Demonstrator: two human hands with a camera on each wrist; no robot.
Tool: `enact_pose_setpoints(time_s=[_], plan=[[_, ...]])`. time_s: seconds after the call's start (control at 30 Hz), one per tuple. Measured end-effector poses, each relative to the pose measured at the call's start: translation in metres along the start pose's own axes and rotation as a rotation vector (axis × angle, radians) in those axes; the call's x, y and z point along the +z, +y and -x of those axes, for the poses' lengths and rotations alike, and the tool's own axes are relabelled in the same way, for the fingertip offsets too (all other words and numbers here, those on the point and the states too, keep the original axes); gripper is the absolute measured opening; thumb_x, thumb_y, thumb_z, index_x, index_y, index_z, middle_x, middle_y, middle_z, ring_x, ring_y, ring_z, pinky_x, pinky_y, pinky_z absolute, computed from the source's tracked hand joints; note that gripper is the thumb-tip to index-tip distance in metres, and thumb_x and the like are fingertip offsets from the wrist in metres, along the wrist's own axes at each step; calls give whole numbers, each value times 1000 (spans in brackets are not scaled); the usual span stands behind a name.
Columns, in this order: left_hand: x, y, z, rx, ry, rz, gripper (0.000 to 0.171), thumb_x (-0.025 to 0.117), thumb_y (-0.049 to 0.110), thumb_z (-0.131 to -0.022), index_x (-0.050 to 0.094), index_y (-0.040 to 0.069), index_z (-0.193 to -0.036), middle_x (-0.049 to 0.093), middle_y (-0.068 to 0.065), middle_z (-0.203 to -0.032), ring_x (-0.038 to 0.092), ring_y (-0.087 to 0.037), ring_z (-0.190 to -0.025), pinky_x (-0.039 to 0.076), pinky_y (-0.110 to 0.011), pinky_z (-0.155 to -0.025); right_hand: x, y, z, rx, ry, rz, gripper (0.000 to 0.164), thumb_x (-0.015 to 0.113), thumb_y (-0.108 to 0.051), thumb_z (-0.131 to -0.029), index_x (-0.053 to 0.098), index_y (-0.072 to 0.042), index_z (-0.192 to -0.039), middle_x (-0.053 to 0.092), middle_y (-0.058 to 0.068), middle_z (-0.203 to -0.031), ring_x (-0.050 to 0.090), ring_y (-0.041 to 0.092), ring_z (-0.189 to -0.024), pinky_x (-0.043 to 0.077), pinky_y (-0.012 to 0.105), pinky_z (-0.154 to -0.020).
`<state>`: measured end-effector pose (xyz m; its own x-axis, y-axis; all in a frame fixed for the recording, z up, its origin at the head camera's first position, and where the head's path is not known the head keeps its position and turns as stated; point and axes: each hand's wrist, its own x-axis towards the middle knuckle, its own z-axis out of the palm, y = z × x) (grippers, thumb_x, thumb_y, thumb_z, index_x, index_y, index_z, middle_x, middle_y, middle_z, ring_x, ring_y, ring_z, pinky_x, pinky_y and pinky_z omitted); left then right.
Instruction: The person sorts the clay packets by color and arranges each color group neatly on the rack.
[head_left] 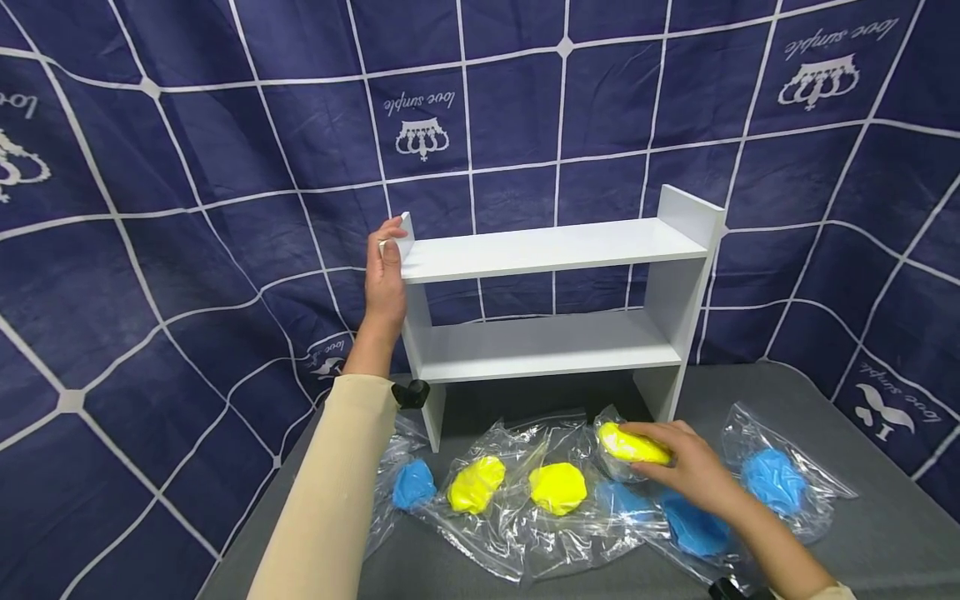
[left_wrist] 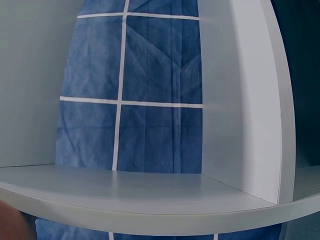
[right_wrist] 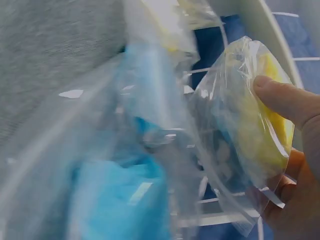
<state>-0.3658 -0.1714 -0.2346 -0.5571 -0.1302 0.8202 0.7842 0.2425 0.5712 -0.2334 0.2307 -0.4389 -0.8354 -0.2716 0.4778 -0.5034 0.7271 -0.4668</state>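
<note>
A white two-tier shelf (head_left: 555, 248) stands upright on the grey surface. My left hand (head_left: 385, 279) grips the top of its left side panel, thumb in front and fingers behind. The left wrist view is filled by the shelf's boards (left_wrist: 135, 195), with part of that hand at the lower left corner. My right hand (head_left: 690, 467) holds a yellow lump in a clear plastic bag (head_left: 630, 443), just in front of the lower shelf opening. In the right wrist view the thumb (right_wrist: 280, 100) presses the bag (right_wrist: 252, 130) from one side, fingers on the other.
Two more bagged yellow lumps (head_left: 477, 485) (head_left: 558, 489) lie in front of the shelf. Several bagged blue lumps rest around them: one at the left (head_left: 413, 485), one at the right (head_left: 774, 482), others below my right hand (head_left: 693, 525). A dark blue gridded cloth (head_left: 517, 117) hangs behind.
</note>
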Motion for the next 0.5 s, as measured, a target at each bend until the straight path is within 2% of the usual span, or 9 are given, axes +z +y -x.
enact_pose_setpoints(time_s=[0.13, 0.27, 0.5], plan=[[0, 0, 1, -5, 4, -9, 28, 29, 14, -109, 47, -5, -118, 48, -14, -149, 34, -19, -149, 20, -29, -122, -15, -10, -4, -15, 24, 18, 53, 84, -25, -79, 66, -27, -128, 73, -5, -112, 50, 9, -96, 45, 29, -72], [0, 0, 1, -16, 3, -16, 28, 29, 14, -109, 47, -4, -118, 48, -13, -150, 33, -19, -149, 20, -30, -122, -33, -21, -10, -70, 80, 55, 57, 86, -21, -77, 65, -28, -130, 72, -5, -112, 47, 1, -95, 45, 27, -70], [1, 0, 0, 9, 6, -3, 27, 29, 12, -108, 46, -6, -117, 48, -15, -149, 34, -21, -148, 20, -30, -123, -77, -54, -30, -162, 160, 94, 64, 87, -14, -75, 64, -28, -133, 70, -3, -120, 44, -5, -103, 45, 27, -76]])
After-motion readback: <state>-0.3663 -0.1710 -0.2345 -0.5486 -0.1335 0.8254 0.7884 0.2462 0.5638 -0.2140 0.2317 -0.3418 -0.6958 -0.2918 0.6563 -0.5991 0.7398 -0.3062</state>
